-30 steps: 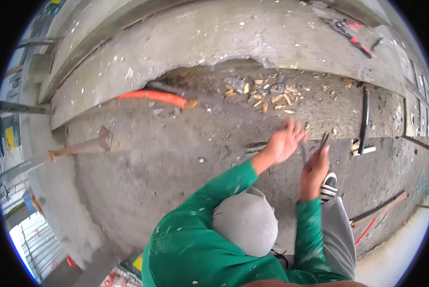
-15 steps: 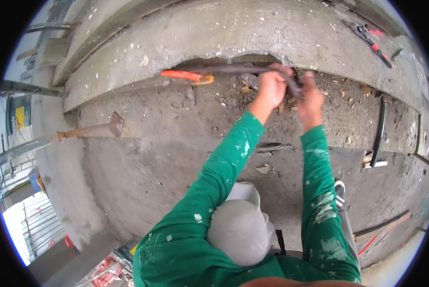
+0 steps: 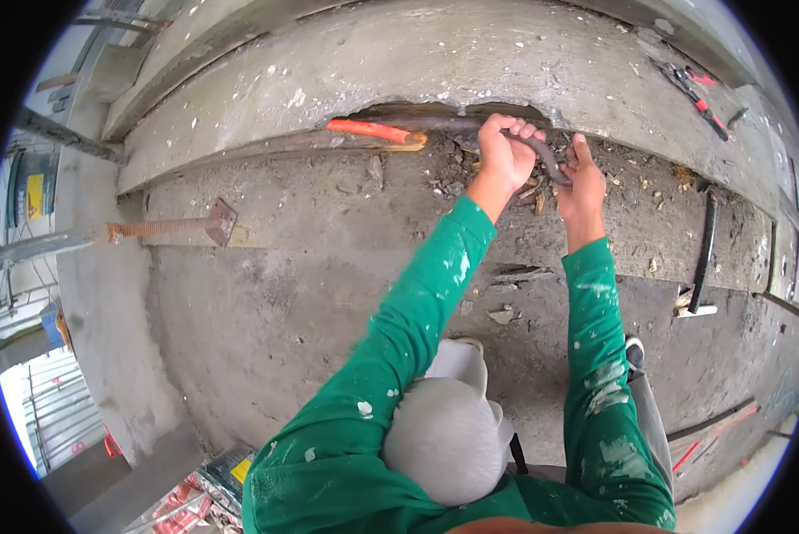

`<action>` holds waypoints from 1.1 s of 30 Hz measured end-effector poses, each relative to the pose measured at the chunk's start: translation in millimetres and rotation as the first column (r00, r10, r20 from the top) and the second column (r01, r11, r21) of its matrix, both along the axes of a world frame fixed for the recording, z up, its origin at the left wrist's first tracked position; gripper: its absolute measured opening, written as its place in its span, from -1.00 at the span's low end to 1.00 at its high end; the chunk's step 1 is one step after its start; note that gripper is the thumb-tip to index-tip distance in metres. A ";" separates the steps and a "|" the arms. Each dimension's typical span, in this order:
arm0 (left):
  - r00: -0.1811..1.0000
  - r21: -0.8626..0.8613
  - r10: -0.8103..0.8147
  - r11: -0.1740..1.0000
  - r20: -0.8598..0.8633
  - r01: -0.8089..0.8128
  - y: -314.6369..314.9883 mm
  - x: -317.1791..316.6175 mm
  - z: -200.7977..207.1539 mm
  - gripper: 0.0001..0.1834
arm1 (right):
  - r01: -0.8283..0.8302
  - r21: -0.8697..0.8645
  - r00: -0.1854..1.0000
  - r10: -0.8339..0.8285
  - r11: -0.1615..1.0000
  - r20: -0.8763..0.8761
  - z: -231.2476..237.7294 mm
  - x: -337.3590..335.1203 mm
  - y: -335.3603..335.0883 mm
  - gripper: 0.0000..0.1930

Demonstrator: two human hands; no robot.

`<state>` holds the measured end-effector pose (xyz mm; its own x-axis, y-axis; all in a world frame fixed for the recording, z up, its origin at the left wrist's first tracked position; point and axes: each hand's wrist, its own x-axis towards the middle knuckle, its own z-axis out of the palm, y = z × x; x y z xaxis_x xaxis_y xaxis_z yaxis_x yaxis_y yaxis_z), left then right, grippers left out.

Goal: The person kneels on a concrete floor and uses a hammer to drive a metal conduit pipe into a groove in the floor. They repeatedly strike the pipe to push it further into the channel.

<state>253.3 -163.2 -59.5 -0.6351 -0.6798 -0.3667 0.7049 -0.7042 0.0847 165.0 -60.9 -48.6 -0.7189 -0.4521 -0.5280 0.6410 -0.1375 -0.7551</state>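
Observation:
A dark curved bar (image 3: 551, 160) is held at the broken edge of the concrete step (image 3: 399, 67). My left hand (image 3: 508, 153) is closed round its upper part, knuckles toward the step. My right hand (image 3: 584, 191) closes on its lower end, the thumb pointing up. How far the bar runs into the hollow (image 3: 453, 114) under the step's edge cannot be made out. Left of my hands, an orange stick with a wood-coloured end (image 3: 373, 132) lies along that hollow. Wood chips and rubble (image 3: 533, 191) lie below my hands.
A hammer-like tool with a black handle (image 3: 706, 240) rests at the right. A red-and-black-handled tool (image 3: 704, 105) lies on the step at upper right. At left, a rusty threaded prop (image 3: 172, 229) reaches in with its end plate. Broken flakes (image 3: 503, 315) lie on the floor.
The bar was blurred and stretched left along the hollow; now a short curved part shows sharply between my hands. The orange stick sits farther right and tilts more. The view has shifted slightly.

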 end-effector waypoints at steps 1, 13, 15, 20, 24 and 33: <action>1.000 -0.035 0.006 0.999 -0.025 -0.007 -2.7 -2.0 2.3 -0.81 | -0.004 -0.026 1.000 0.003 1.000 -0.020 5.4 0.9 -1.3 -0.64; 0.997 -0.155 -0.012 0.988 0.077 0.024 88.7 65.8 16.3 -0.87 | 0.101 -0.090 0.992 -0.093 0.991 0.088 37.1 94.0 98.5 -0.66; 0.996 -0.083 -0.068 0.994 0.054 0.072 105.5 81.7 19.9 -0.86 | 0.110 -0.135 0.988 -0.093 0.985 0.127 31.0 110.8 123.5 -0.69; 0.999 -0.107 0.009 0.994 -0.035 -0.012 57.0 28.0 23.2 -0.86 | -0.041 -0.267 0.991 0.074 0.963 0.115 20.7 32.7 69.7 -0.79; 0.999 -0.123 0.032 0.992 0.001 -0.032 45.5 19.4 18.0 -0.86 | -0.011 -0.278 0.998 0.029 0.961 0.061 14.8 26.7 51.7 -0.84; 0.994 -0.119 -0.078 0.989 0.071 0.086 36.9 26.3 2.6 -0.84 | 0.170 -0.174 0.983 -0.179 0.970 -0.038 3.8 40.8 44.3 -0.78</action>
